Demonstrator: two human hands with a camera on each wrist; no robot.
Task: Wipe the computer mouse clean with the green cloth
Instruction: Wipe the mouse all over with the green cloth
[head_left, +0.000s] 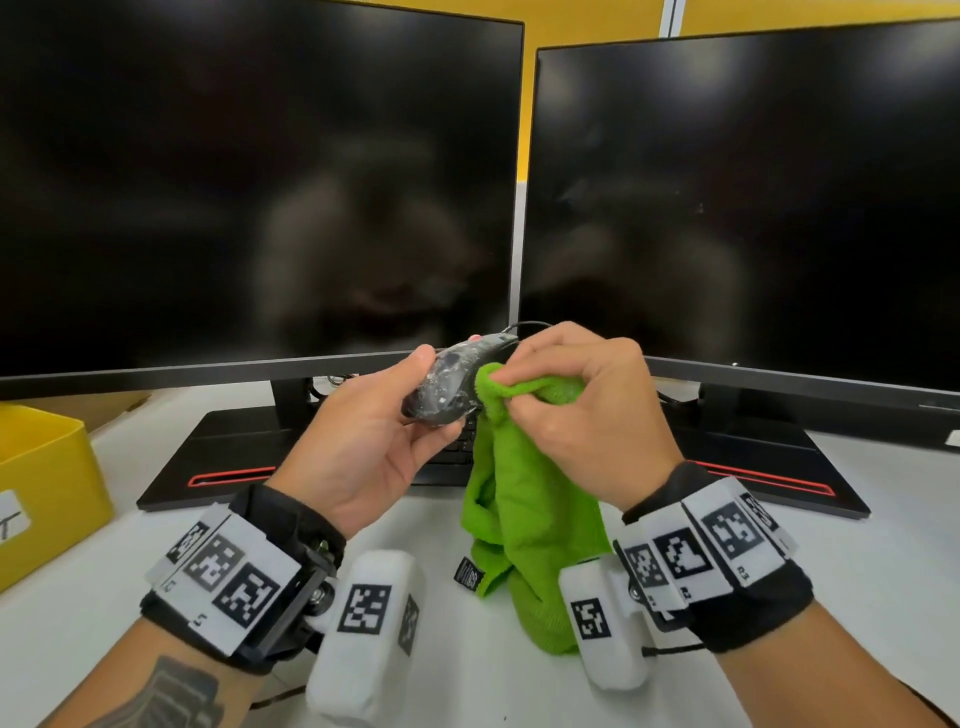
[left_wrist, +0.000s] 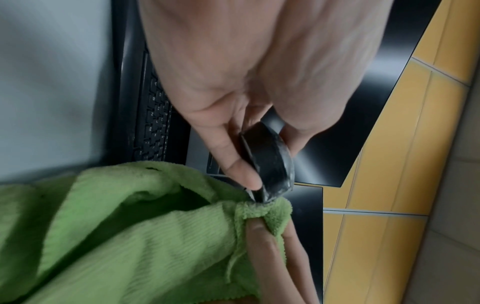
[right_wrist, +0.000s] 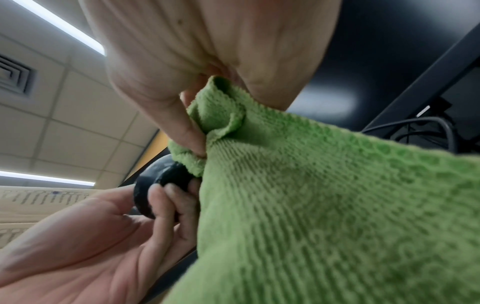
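In my left hand (head_left: 363, 457) the glossy black plastic computer mouse (head_left: 452, 384) is flecked with pale grey-white smudges. The ribbed microfibre cloth (head_left: 524, 499) pinched in my right hand (head_left: 576, 415) is bright lime green, with a small black label. My black wrist straps (head_left: 748, 613) carry white panels printed with black square codes. A yellow plastic bin (head_left: 47, 493) sits beside dark black monitor screens (head_left: 249, 187), whose black bases have red trim.

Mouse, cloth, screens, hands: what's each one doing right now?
Mouse: lifted off the desk, smeared with white specks.
Cloth: bunched tip on the mouse, rest hanging.
Left hand: grips the mouse.
Right hand: pinches the cloth.
Monitors: both dark.
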